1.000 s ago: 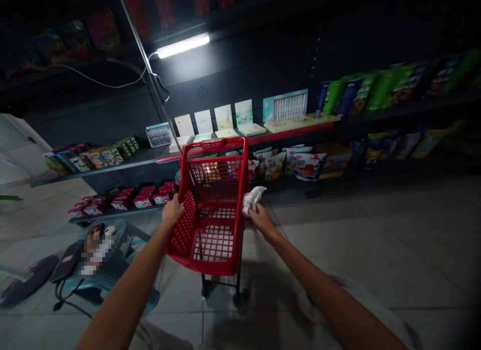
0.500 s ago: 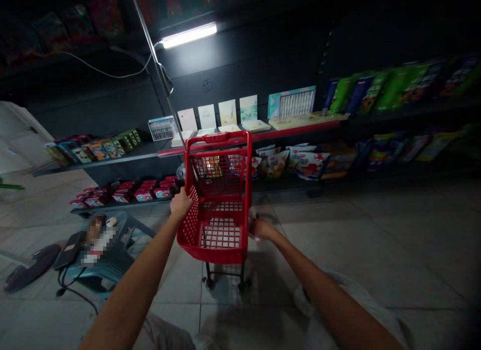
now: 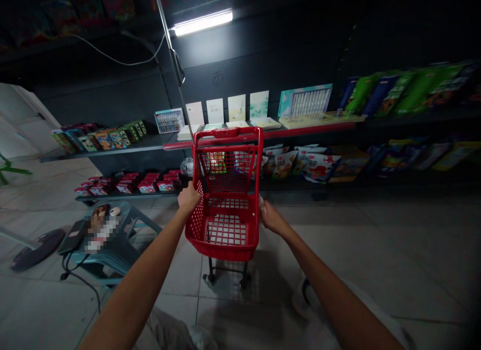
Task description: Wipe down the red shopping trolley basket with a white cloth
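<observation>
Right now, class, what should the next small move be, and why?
Probably slide the white cloth along the side of the red cart: the right hand holds it there, while the left hand grips the opposite side.

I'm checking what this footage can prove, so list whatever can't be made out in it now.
- White cloth: head view, mostly hidden by the right hand at the red cart's side.
- Some items on the stool: head view, masked by pixelation.
- Print on the green bags: head view, lost to blur and dim light.
- Upper-shelf bags: head view, lost in darkness, some cut off by the top edge.
</observation>
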A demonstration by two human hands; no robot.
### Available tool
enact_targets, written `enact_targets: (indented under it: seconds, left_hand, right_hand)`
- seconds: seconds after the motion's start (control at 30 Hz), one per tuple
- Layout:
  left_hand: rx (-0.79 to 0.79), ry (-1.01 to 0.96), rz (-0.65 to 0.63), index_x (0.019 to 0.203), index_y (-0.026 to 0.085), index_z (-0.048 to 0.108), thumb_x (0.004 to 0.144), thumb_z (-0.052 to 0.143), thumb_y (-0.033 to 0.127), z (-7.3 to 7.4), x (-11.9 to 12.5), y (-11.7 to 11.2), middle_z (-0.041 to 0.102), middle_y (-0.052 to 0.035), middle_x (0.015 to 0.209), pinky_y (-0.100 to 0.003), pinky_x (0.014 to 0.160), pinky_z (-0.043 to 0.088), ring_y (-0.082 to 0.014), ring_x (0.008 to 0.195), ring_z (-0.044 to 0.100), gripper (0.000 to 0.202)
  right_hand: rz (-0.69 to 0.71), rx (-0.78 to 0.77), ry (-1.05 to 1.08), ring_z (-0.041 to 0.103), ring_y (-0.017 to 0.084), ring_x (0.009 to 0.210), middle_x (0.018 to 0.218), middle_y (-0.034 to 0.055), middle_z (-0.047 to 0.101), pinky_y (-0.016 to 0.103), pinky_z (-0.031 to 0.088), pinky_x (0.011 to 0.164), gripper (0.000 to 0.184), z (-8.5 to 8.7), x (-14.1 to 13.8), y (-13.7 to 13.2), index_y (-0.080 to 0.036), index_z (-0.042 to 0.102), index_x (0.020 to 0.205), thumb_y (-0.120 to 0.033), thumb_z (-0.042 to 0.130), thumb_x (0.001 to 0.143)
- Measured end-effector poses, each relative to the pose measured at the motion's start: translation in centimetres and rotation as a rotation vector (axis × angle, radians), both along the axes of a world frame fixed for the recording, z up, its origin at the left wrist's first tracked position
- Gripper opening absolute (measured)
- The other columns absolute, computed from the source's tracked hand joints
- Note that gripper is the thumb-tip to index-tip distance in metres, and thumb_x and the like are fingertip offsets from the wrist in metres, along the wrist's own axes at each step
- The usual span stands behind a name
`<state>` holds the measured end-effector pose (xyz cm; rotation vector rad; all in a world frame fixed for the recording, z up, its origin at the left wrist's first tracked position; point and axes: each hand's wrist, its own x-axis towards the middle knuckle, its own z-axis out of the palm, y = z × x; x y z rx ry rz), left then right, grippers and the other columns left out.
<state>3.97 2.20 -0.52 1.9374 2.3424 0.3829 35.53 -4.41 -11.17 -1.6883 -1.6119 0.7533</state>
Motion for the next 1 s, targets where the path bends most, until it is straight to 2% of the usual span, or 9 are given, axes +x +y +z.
enact_targets:
  seconds: [0.17,0.27,0.37,0.43,0.53,0.63,0.73,0.87,1.0]
  left_hand:
    - [-0.026,-0.024,0.023,0.129,0.021,0.051,0.093,0.046,0.041,0.2,-0.1,0.0,0.07,-0.0199,0.114,-0.043,0.085,0.05,-0.0354,0.106,0.068,0.042]
    - [-0.031,-0.023,0.025,0.13,0.021,0.05,0.093,0.046,0.038,0.3,0.0,0.1,0.07,-0.02,0.115,-0.043,0.086,0.05,-0.0346,0.107,0.068,0.042]
    - [-0.032,-0.031,0.035,0.13,0.02,0.05,0.093,0.047,0.039,0.3,0.2,0.3,0.07,-0.0203,0.115,-0.043,0.086,0.05,-0.0347,0.108,0.068,0.042]
    - [-0.031,-0.04,0.039,0.129,0.02,0.05,0.092,0.05,0.042,0.3,0.4,0.5,0.07,-0.0208,0.116,-0.043,0.086,0.05,-0.0355,0.108,0.068,0.043]
    - [-0.026,-0.059,0.045,0.127,0.02,0.051,0.09,0.054,0.044,0.3,1.0,0.7,0.069,-0.0213,0.116,-0.042,0.086,0.05,-0.0356,0.109,0.068,0.045]
    - [-0.018,-0.072,0.054,0.126,0.02,0.051,0.09,0.054,0.041,0.4,1.8,0.9,0.07,-0.0213,0.116,-0.042,0.086,0.05,-0.0345,0.11,0.068,0.042]
    - [-0.019,-0.083,0.068,0.126,0.019,0.051,0.088,0.056,0.038,0.3,2.3,1.5,0.07,-0.0211,0.116,-0.041,0.085,0.05,-0.0349,0.109,0.068,0.043]
    - [-0.024,-0.105,0.071,0.128,0.019,0.05,0.084,0.062,0.041,-0.1,2.2,2.5,0.069,-0.0207,0.116,-0.042,0.085,0.05,-0.0363,0.11,0.067,0.05]
    - [-0.029,-0.127,0.062,0.129,0.021,0.05,0.084,0.062,0.045,-0.2,1.7,3.0,0.07,-0.0202,0.116,-0.042,0.086,0.05,-0.0362,0.11,0.068,0.052]
  right_hand:
    - [0.103,-0.148,-0.062,0.07,0.022,0.072,0.084,0.0133,0.074,0.027,0.053,0.068,0.027,-1.9,-0.5,-0.6,-0.012,0.067,0.104,-0.02,0.054,0.082]
    - [0.074,-0.157,-0.04,0.068,0.02,0.066,0.082,0.0116,0.073,0.026,0.052,0.061,0.025,-1.7,-0.3,-0.6,-0.014,0.065,0.102,-0.022,0.055,0.081]
    - [-0.035,-0.091,0.052,0.066,0.018,0.067,0.088,0.0084,0.072,0.024,0.05,0.058,0.03,0.1,0.1,-0.7,-0.016,0.06,0.109,-0.031,0.045,0.088]
    - [-0.097,0.037,0.108,0.067,0.019,0.079,0.097,0.0071,0.072,0.025,0.051,0.067,0.032,2.0,0.3,-1.0,-0.018,0.059,0.111,-0.033,0.044,0.087]
    - [-0.106,0.221,0.145,0.065,0.021,0.091,0.103,0.0058,0.07,0.03,0.05,0.082,0.035,4.6,0.5,-2.0,-0.019,0.061,0.111,-0.035,0.047,0.084]
    - [-0.087,0.275,0.144,0.064,0.021,0.092,0.104,0.0054,0.07,0.031,0.049,0.085,0.036,5.6,0.7,-2.7,-0.02,0.06,0.114,-0.036,0.049,0.083]
    - [-0.055,0.153,0.107,0.065,0.02,0.083,0.097,0.0058,0.071,0.03,0.051,0.078,0.036,4.4,0.8,-2.9,-0.02,0.059,0.115,-0.035,0.049,0.085]
    - [0.07,-0.176,0.224,0.061,0.018,0.055,0.077,0.0068,0.07,0.031,0.054,0.059,0.041,0.7,0.5,-3.5,-0.018,0.057,0.123,-0.04,0.05,0.089]
    - [0.174,-0.423,0.257,0.056,0.017,0.043,0.064,0.0064,0.067,0.038,0.055,0.055,0.038,-1.0,0.1,-4.5,-0.013,0.062,0.114,-0.035,0.058,0.083]
